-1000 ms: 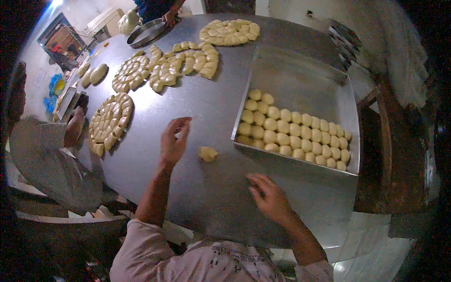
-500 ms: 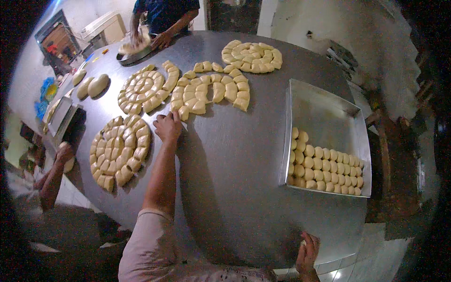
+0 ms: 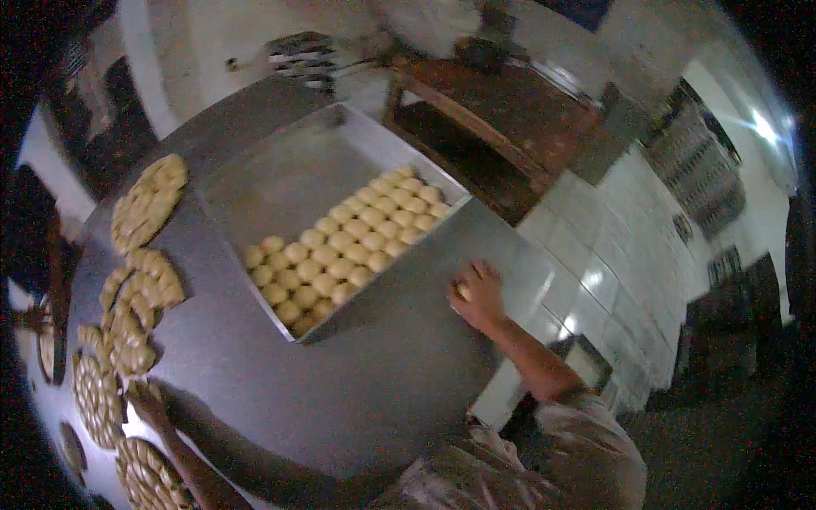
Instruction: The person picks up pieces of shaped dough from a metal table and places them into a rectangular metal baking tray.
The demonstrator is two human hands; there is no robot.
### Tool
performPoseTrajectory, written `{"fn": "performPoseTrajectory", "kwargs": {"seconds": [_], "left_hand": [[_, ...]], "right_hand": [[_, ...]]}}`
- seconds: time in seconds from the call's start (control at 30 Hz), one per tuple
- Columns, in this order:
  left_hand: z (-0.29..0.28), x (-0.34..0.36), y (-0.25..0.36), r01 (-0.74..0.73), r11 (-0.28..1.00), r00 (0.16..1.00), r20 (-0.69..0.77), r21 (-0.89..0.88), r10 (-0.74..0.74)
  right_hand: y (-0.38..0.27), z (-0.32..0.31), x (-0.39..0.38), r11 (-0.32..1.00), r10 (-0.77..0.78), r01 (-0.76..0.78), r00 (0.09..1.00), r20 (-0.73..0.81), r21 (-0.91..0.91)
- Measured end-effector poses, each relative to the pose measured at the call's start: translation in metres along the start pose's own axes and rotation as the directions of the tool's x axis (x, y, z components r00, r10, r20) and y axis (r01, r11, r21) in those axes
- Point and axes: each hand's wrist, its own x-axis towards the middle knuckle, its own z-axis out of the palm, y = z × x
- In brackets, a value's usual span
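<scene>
My right hand (image 3: 478, 299) is curled over the table near its right edge, with a bit of a pale dough ball (image 3: 463, 291) showing at its fingers. At the left, my left hand (image 3: 149, 405) is at the edge of a broken cluster of cut dough pieces (image 3: 129, 336); blur hides its finger shape. Between the hands and farther back lies a large metal tray (image 3: 263, 304), with rows of round dough balls (image 3: 340, 242) along its near side. A round of cut dough (image 3: 98, 399) lies beside my left hand, and another dough round (image 3: 146, 493) is nearer me.
The steel table (image 3: 374, 374) has a curved edge. Another cut dough round (image 3: 149, 204) lies at the far left. Past the tray stands a brown wooden table (image 3: 501, 127), and a tiled floor (image 3: 586, 263) is to the right. Another person's arm (image 3: 34, 319) shows at the far left.
The view has swung to the right, bringing the tray toward the middle. My right hand has moved up from the lower edge over the table; my left hand stays by the cut dough.
</scene>
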Motion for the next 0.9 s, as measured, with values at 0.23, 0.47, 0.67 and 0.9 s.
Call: {"fn": "performPoseTrajectory", "kwargs": {"seconds": [0.23,0.47,0.67,0.9], "left_hand": [[-0.198,-0.088,0.186,0.485,0.588,0.868,0.438,-0.647,-0.234],[-0.267,-0.114,0.360,0.652,-0.014,0.758,0.651,-0.758,0.042],[-0.249,-0.165,0.426,0.685,-0.053,0.727,0.679,-0.726,0.101],[-0.291,-0.177,0.437,0.622,0.344,0.719,0.687,-0.703,0.104]], "right_hand": [[-0.024,0.000,-0.015,0.911,-0.116,0.069,0.989,0.094,0.406],[0.037,0.047,0.031,0.957,0.115,-0.119,0.993,0.031,0.263],[0.073,0.008,0.025,0.913,-0.103,0.036,0.984,0.143,0.407],[0.086,0.003,0.005,0.899,-0.238,0.155,0.958,0.160,0.410]]}}
